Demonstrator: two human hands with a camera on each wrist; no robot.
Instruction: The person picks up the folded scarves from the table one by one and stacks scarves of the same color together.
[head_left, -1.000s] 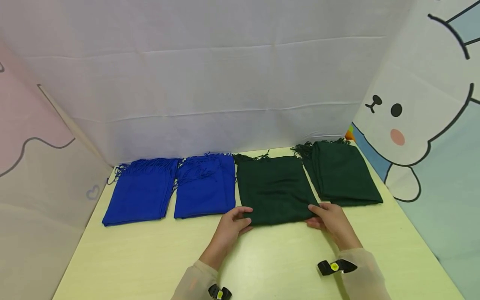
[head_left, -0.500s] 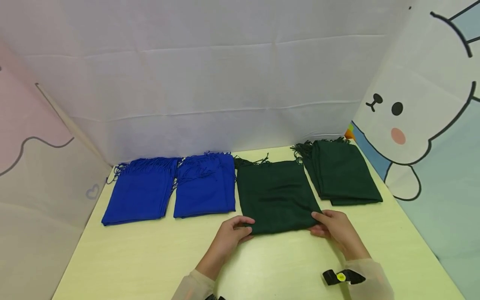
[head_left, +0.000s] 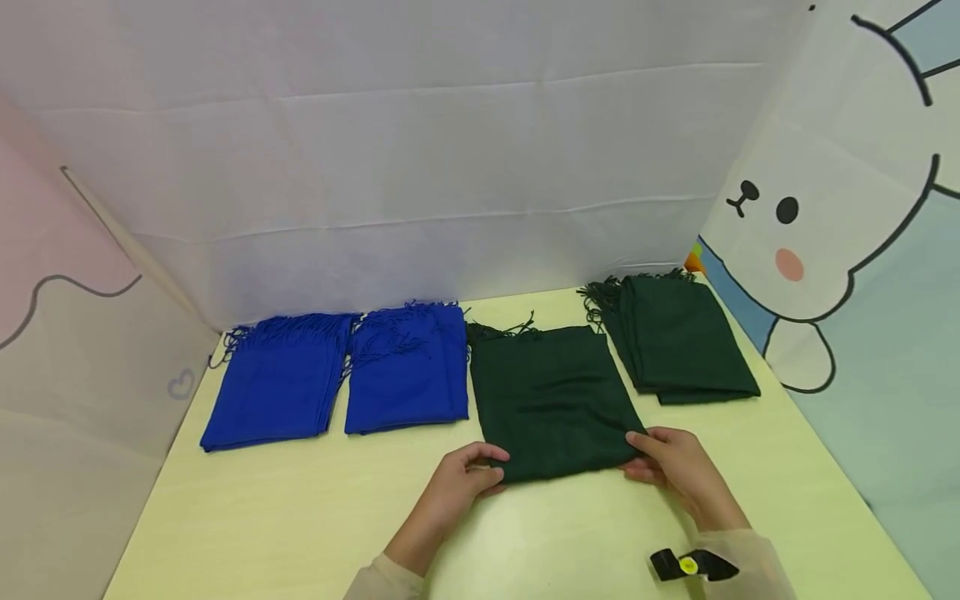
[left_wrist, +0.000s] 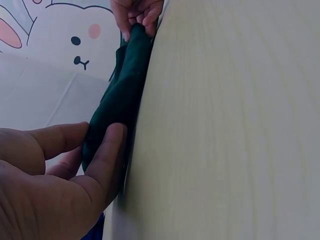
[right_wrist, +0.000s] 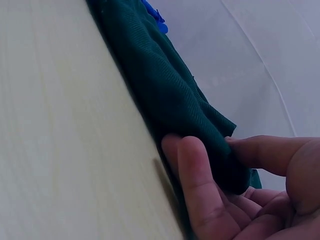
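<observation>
A folded dark green fringed scarf (head_left: 555, 400) lies on the table in the head view, its fringe at the far edge. My left hand (head_left: 463, 473) pinches its near left corner, and my right hand (head_left: 677, 468) pinches the near right corner. From the left wrist, the scarf (left_wrist: 122, 90) shows as a thick folded edge close to the tabletop, between thumb and fingers. The right wrist view has the fingers of my right hand (right_wrist: 250, 200) gripping the scarf's rounded end; some fingertips are hidden beneath the cloth.
Two folded blue fringed scarves (head_left: 273, 387) (head_left: 408, 375) lie to the left. Another folded green scarf (head_left: 686, 342) is at the right, close beside the held one. The pale table (head_left: 300, 517) meets a white cloth backdrop (head_left: 450, 167), with printed side panels.
Both hands have drawn the green scarf toward the near side of the table, slightly to the right at its near edge. The other scarves stay where they were.
</observation>
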